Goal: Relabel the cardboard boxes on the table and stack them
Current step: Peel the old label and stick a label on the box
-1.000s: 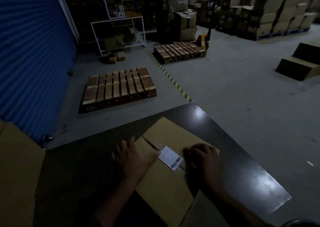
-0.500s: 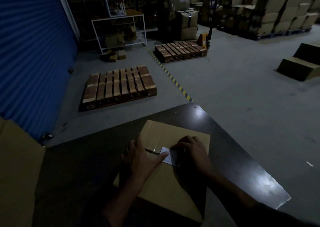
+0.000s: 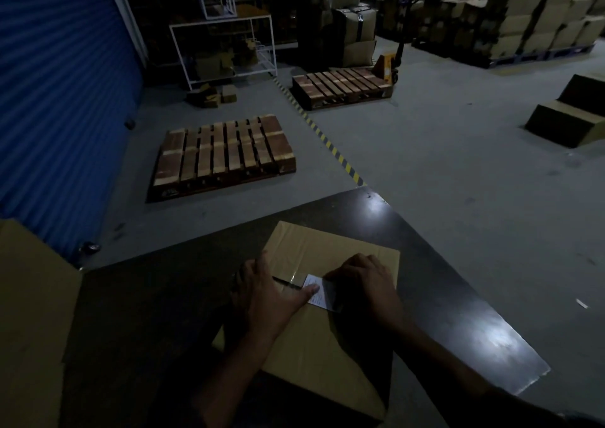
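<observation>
A closed cardboard box point(image 3: 327, 251) lies flat on the dark table point(image 3: 458, 313) in front of me. A white label point(image 3: 319, 296) sits on its top by the taped seam. My left hand point(image 3: 268, 296) rests flat on the box's left part, and its thumb presses the label's left edge. My right hand point(image 3: 363, 283) covers the right part of the label with bent fingers pressing down on it. The fingertips are in shadow. A second, larger cardboard box point(image 3: 32, 313) stands at the table's left end.
Beyond the table lie a grey floor, two wooden pallets point(image 3: 222, 152) point(image 3: 343, 84), a yellow pallet jack point(image 3: 389, 61) and a yellow-black floor stripe. A blue shutter point(image 3: 59, 100) is at the left. Low boxes point(image 3: 569, 120) sit on the floor at right, stacked cartons behind.
The box has turned from askew to nearly square with me. My right hand moved onto the label and my left thumb slid onto its left edge.
</observation>
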{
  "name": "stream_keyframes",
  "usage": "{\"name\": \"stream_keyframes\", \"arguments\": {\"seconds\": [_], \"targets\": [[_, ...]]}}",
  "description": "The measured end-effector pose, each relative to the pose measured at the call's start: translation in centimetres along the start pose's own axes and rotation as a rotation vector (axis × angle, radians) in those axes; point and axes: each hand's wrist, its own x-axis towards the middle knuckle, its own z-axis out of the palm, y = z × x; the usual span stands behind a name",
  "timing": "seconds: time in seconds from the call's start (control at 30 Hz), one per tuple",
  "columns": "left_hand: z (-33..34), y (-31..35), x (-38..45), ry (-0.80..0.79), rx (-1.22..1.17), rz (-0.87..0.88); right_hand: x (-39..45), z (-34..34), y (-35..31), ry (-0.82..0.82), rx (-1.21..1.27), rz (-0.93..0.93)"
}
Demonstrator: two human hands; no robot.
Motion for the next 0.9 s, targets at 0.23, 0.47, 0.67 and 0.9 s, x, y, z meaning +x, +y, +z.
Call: {"name": "stream_keyframes", "arguments": {"seconds": [0.23,0.47,0.67,0.9], "targets": [[0.0,-0.1,0.0,0.017,0.009,0.015,0.0,0.0,0.2,0.048,0.039,0.007],[-0.2,-0.1,0.0,-0.003,-0.018,0.009,-0.3,0.1,0.1,0.081,0.036,0.041],[-0.2,-0.1,0.0,-0.009,-0.04,0.005,-1.5,0.6,0.4,0.161,0.015,0.075],[-0.1,-0.1,0.0,-0.018,-0.049,-0.003,-4.7,0.9,-0.4,0.263,0.004,0.209]]}}
